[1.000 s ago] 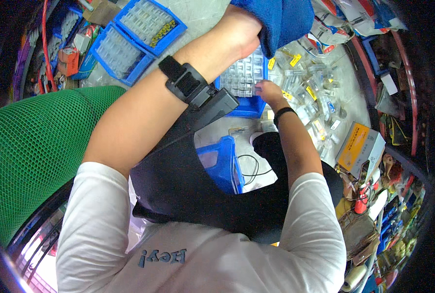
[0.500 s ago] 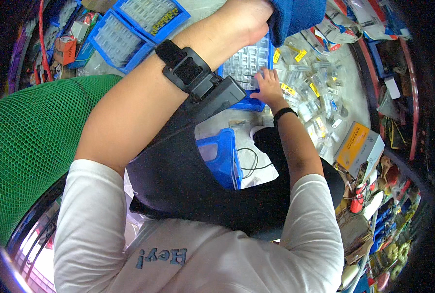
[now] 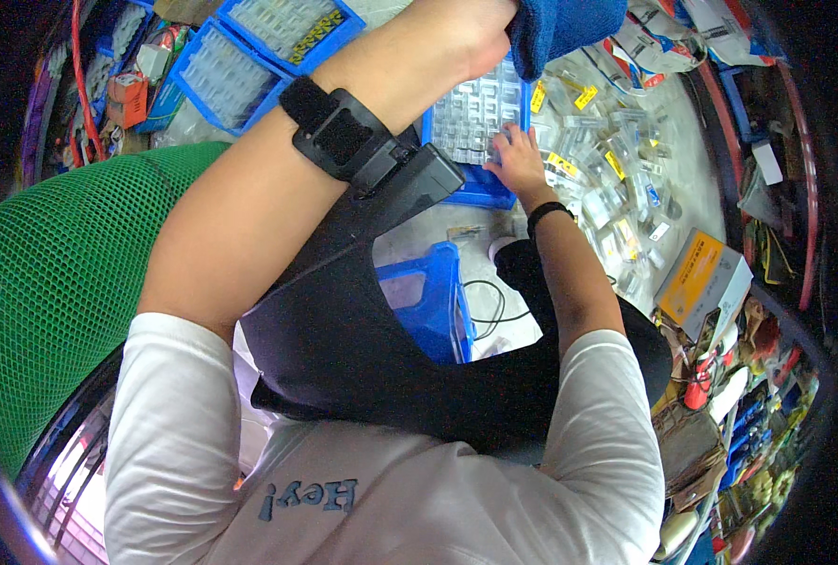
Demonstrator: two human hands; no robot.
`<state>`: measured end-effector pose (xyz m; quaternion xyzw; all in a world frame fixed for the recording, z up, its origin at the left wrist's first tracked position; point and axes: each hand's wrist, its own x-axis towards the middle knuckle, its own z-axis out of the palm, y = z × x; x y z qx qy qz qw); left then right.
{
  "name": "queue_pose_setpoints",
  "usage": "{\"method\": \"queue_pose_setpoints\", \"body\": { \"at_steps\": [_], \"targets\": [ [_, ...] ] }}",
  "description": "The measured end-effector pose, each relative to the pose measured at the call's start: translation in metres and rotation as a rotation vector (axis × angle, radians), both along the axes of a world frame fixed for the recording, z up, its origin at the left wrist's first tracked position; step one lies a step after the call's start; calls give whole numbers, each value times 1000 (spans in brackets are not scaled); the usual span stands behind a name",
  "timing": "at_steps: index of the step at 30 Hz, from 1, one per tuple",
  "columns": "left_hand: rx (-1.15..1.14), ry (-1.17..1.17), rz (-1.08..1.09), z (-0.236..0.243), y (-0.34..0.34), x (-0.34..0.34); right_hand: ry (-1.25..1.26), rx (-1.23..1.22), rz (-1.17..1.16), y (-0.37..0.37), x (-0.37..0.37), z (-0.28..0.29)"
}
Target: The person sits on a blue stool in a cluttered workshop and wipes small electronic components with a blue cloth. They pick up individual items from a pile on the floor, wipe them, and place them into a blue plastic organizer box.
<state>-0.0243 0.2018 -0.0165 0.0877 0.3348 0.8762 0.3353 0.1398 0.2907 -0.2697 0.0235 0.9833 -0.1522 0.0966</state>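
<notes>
Blue plastic at one o'clock: the box (image 3: 485,191), with clear pieces (image 3: 475,111) in close rows. Looks mostly filled, with a bare blue strip along its six o'clock side. Also at one o'clock, right hand (image 3: 520,168), thumb and fingers spread, tips on the pieces near the box's lower right corner. Remaining outside the box: a broad scatter of loose pieces (image 3: 604,201) at two o'clock, some with yellow labels (image 3: 561,165). More filled rows in a second box (image 3: 266,105) toward half past ten and a third box (image 3: 348,33) at eleven, a yellow batch (image 3: 317,36) included.

Hidden: part of the box's left side, behind left forearm (image 3: 240,207) and wrist unit (image 3: 414,179). Toward twelve o'clock, left hand (image 3: 474,40) against blue cloth (image 3: 570,36), fingers out of sight; impossible to tell whether gripping or merely resting. Cut off by the upper edge: third box and cloth. Too jumbled to count: the loose pieces. Lost in dark: everything past the red rail (image 3: 812,188), between two and three o'clock.
</notes>
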Motion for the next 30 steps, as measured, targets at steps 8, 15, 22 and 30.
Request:
{"method": "queue_pose_setpoints", "body": {
  "at_steps": [8, 15, 22, 30],
  "targets": [
    [-3, -45, -56, -7, -4, -6, 11, -37, -3, -11, -6, 10],
    [64, -19, -132, -5, 0, -4, 24, 45, -44, -13, -3, 0],
    [-20, -13, -91, -4, -12, -4, 133, 72, 7, -31, -14, 7],
    [-332, -18, 83, -13, -29, -17, 127, 120, 266, -46, -22, -11]
  ]
}}
